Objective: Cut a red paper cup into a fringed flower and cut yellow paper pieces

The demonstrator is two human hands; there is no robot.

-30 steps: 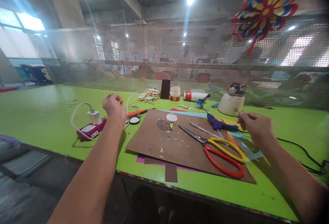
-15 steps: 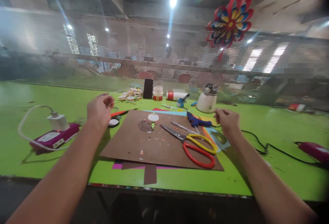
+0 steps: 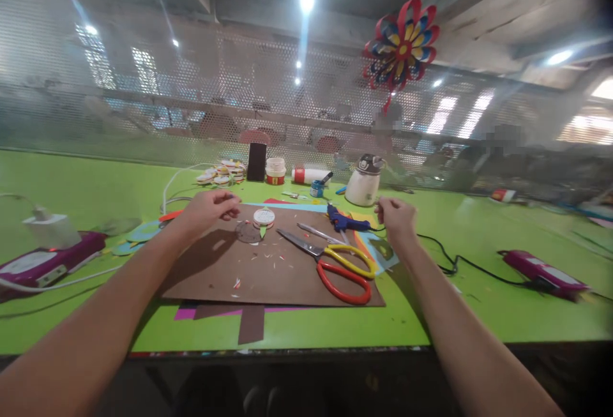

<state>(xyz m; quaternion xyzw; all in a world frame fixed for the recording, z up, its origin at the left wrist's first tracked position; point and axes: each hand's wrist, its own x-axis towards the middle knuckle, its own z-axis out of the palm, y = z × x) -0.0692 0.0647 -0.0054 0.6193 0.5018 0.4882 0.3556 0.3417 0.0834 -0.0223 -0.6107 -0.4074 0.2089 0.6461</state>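
My left hand hovers over the left back of a brown cardboard sheet, thumb and fingers pinched together. Whatever it may hold is too small to make out. A small round white disc piece with a red-edged rim and a green paper tip lies just right of it. My right hand is closed, fingers curled, near the blue glue gun; any held thing is hidden. Between the hands, scissors with one yellow and one red handle rest on the cardboard beside a pen.
Behind stand a white jug, a blue paint jar, a white tub, a dark phone and several stacked discs. Purple power strips sit at both sides, with cables across the green table.
My left hand has moved right, over the cardboard. The right hand stays near the glue gun and jug. The view has turned to the right, so the table things appear shifted left.
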